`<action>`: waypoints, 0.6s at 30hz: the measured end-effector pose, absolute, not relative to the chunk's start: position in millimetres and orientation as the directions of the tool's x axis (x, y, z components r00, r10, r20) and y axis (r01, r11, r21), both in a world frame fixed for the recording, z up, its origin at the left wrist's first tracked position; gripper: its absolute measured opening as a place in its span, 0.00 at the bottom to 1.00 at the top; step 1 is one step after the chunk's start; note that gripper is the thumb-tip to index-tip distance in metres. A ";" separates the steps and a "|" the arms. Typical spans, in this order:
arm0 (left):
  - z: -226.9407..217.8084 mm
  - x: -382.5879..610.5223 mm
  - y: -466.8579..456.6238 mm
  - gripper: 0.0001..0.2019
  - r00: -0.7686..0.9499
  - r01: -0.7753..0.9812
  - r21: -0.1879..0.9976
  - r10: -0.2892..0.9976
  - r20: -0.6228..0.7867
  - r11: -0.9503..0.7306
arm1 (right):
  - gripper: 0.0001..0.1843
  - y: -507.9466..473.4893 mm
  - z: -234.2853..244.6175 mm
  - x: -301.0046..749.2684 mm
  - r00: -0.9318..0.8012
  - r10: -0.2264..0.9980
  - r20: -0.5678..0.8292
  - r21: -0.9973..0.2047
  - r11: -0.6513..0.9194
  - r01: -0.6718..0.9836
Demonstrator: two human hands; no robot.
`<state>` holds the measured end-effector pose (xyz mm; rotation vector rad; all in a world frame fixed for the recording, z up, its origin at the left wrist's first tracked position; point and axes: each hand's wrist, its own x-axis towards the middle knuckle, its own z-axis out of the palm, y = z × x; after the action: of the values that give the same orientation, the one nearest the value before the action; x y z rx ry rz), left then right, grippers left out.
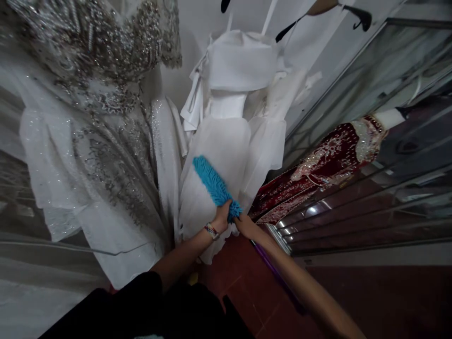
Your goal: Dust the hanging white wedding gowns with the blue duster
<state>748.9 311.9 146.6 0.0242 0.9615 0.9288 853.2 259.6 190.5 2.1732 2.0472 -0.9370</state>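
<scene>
A blue microfibre duster (212, 181) slants up and to the left in front of a white dress (226, 141). My left hand (222, 217), with a woven band at the wrist, is closed around the lower part of the fluffy head. Just to its right, my right hand (244, 226) is closed at the base of the duster, where the head meets the handle. The purple handle (271, 268) runs down to the right beneath my right forearm. Whether the fluffy head touches the dress I cannot tell.
On the left hangs a silver beaded gown (116, 103) with a sparkling skirt. A dark red embroidered dress (332, 155) is at the right, by glass panels with metal bars (353, 207). Dark hangers (356, 16) show at the top. The floor (243, 278) is reddish tile.
</scene>
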 end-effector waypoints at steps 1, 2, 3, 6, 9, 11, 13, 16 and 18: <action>147.0 751.2 305.5 0.08 0.178 -0.678 0.428 0.699 -0.693 0.597 | 0.16 260.8 193.6 859.6 -0.081 0.897 -0.435 -0.418 -0.122 0.900; 149.1 752.6 300.8 0.08 0.146 -0.700 0.454 0.733 -0.664 0.551 | 0.15 263.3 200.2 867.0 -0.116 0.894 -0.434 -0.433 -0.094 0.897; 153.6 753.7 299.1 0.09 0.128 -0.725 0.481 0.783 -0.609 0.493 | 0.15 267.3 209.9 874.8 -0.146 0.896 -0.419 -0.434 -0.057 0.899; 183.7 758.4 318.8 0.15 0.087 -0.777 0.555 0.923 -0.376 0.299 | 0.16 289.8 253.5 895.3 -0.138 0.926 -0.352 -0.305 0.026 0.952; 230.6 769.4 368.3 0.18 0.158 -0.793 0.556 0.966 -0.206 0.249 | 0.18 322.2 304.6 904.7 -0.025 0.973 -0.231 -0.002 0.025 1.000; 262.1 779.0 404.4 0.19 0.215 -0.820 0.520 0.971 -0.109 0.240 | 0.20 342.6 334.5 905.1 0.037 0.992 -0.120 0.158 -0.018 0.987; 287.0 787.8 433.3 0.22 0.249 -0.849 0.477 0.968 -0.015 0.225 | 0.21 358.9 358.8 903.8 0.069 0.997 -0.019 0.232 -0.063 0.971; 306.4 793.1 455.0 0.23 0.367 -0.839 0.434 0.930 0.007 0.328 | 0.21 376.0 390.7 904.1 0.073 0.996 0.051 0.261 -0.084 0.962; 311.1 789.4 457.0 0.20 0.485 -0.792 0.410 0.874 -0.028 0.452 | 0.19 384.8 413.8 907.4 0.026 1.000 -0.002 0.260 -0.025 0.965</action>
<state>789.4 457.0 311.1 0.3669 0.2490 1.0419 907.4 384.8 413.8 2.1056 2.0517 0.2697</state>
